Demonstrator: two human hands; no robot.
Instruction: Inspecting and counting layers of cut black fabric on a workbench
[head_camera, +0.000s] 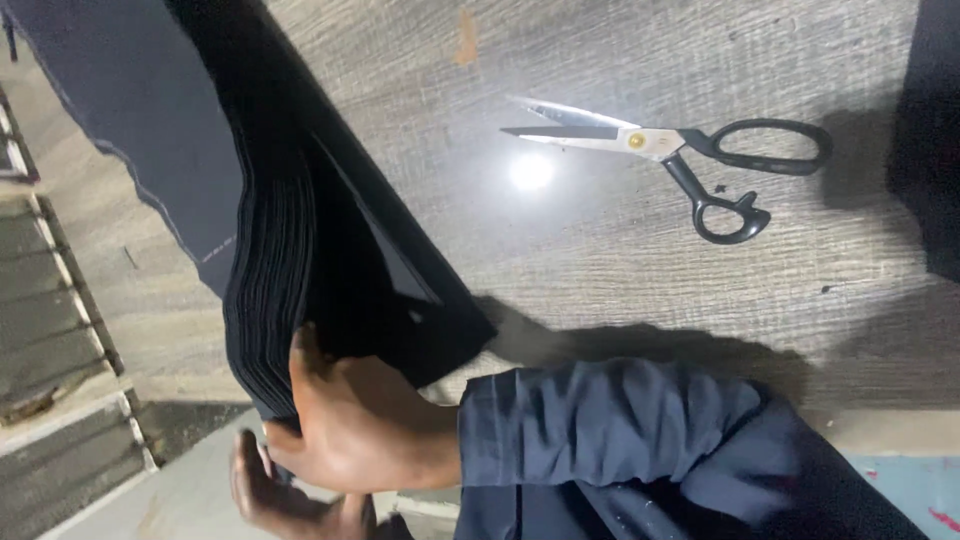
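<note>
- Right hand (350, 420): fingers closed on the near end of the stack (290, 250). The thumb lies on top and the other fingers curl under, out of sight.
- Left hand (268, 488): low at the table's edge, just under the right hand and the stack's end. It is blurred and half cut off by the frame, so I cannot tell whether its fingers grip or only support.
- Stack: many layers of black fabric, folded, with the edges showing as fine ridges along the left side. It lies on the table (600, 280) and runs from the hands up toward the far left. Its near end sits at the table's edge, in the right hand.
- Sleeve (620, 420): dark blue, on the right arm, coming in from the lower right.
- Handling, as I judge it: the layers look loose, so a firm pinch across the full thickness should keep them from fanning out. Support from below at the edge should keep the end from sagging. Keeping the ridged edges level matters most.
- Blue cloth (130, 100): a flatter dark blue piece under and left of the stack, with a pale line along its ragged edge.
- Scissors (680, 150): black handles, bright blades slightly parted, lying flat on the table well apart from the hands, to the upper right.
- Dark cloth (935, 130): another dark piece at the right border, mostly out of frame.
- Table: grey wood grain, with a lamp glare near the scissors and a small orange smear near the top.
- Floor (50, 300): slatted grey surface below, on the left.
- Packages, labels, signs: none visible.
</note>
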